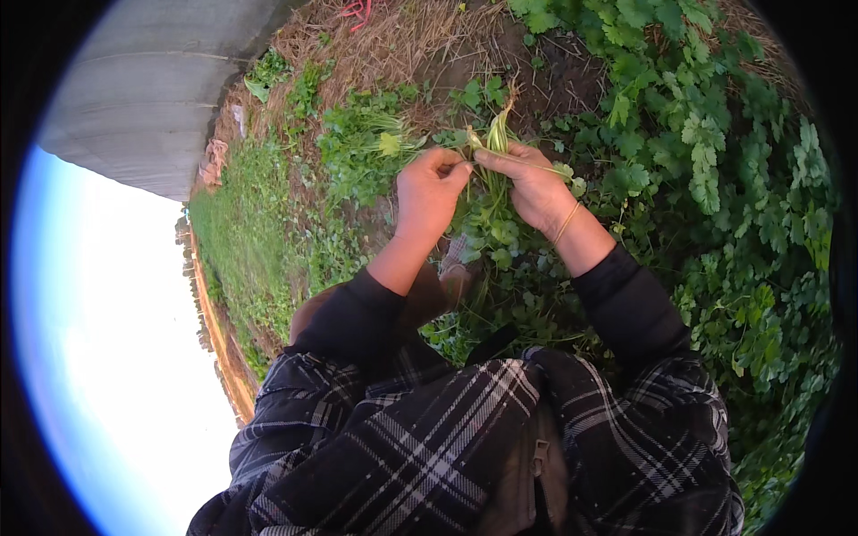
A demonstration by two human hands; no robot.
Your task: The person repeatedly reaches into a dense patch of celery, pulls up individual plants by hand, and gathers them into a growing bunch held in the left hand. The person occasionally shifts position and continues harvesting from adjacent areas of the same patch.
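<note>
My right hand [534, 189] is closed round a small bunch of leafy green stalks [498, 134], celery-like in look. Their pale root ends point up and away from me, while the leaves hang below the hand. A thin pale stem [529, 164] crosses over the right thumb and fingers. Close beside the bunch, my left hand [431, 189] is pinched, its fingertips almost touching the stalks and the right thumb. Whatever sits between those fingertips is too small to make out. A thin band circles my right wrist.
Dense leafy plants [706, 161] grow along the right side. Cut greens [362, 143] lie on the ground beyond my left hand. Dry straw [402, 45] covers the soil ahead, with a red strip [357, 11] on it. A grey sheet wall [161, 80] rises at far left.
</note>
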